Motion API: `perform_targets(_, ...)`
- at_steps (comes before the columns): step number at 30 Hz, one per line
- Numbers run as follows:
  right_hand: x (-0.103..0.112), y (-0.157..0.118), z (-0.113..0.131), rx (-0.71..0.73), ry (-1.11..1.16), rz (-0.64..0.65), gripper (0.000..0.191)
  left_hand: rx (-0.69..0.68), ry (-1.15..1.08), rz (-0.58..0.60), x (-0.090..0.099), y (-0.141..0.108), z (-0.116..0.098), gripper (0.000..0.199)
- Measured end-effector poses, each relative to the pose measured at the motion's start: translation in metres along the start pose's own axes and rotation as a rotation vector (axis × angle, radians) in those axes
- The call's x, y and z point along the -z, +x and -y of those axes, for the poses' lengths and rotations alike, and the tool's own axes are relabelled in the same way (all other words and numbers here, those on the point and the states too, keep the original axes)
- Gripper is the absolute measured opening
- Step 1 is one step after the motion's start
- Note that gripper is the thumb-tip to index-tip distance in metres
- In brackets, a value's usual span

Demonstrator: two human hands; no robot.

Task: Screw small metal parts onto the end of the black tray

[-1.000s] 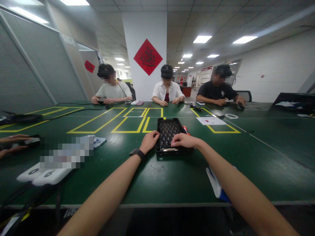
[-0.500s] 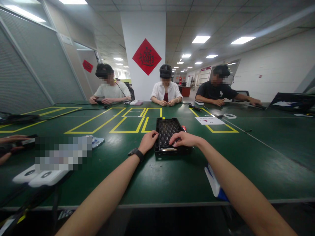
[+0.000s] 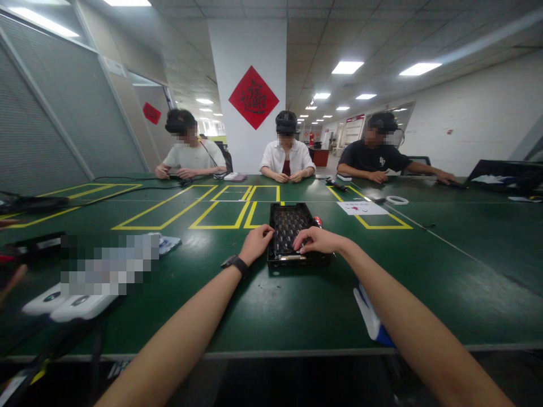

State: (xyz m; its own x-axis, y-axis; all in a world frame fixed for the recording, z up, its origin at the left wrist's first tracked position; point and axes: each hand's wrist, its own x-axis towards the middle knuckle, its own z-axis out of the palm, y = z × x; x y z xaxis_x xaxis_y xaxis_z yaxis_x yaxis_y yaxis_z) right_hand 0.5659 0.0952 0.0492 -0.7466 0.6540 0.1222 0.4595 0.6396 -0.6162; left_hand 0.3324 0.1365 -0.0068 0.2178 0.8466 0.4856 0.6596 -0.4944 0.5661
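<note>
A black open box (image 3: 275, 263) lies on the green table in front of me, with rows of small shiny pieces inside. At its left wall, my left hand (image 3: 256, 242) has its fingers closed on the rim. My right hand (image 3: 317, 241) reaches over the near right part of the box, fingers bent down and drawn together among the pieces. Whatever is between those fingertips is too small to make out. A pale metallic strip (image 3: 292, 258) runs along the near edge. Just beyond my right hand, a red object (image 3: 318, 221) shows beside the box.
White devices (image 3: 80, 302), partly blurred out, lie to my left beside a co-worker's hand (image 3: 14, 282). A blue-and-white packet (image 3: 369, 316) sits under my right forearm. Yellow tape outlines, a paper sheet (image 3: 362, 208) and a white ring (image 3: 397, 200) lie farther back. Three people sit opposite.
My left hand stays on the box rim, and my right hand's fingers shift only slightly. At far left, the co-worker's hands have moved apart from the dark object.
</note>
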Motion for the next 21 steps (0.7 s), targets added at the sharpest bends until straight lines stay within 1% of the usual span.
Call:
perform_targets(6,-0.0009,-0.0005,0.0016,-0.011,-0.01,0.004,0.031,-0.001,0.003,0.001,0.0005,0.0003,-0.0007,0.022)
perform_targets(16,-0.002,0.0005,0.0024,0.011,0.037,-0.009,0.025,-0.013,-0.009,-0.005,-0.0005,0.0003,0.0003,0.022)
perform_targets(21,-0.0001,0.0001,0.002,0.042,-0.011,-0.004,0.022,0.007,-0.005,-0.002,0.0005,0.0001,-0.002,0.022)
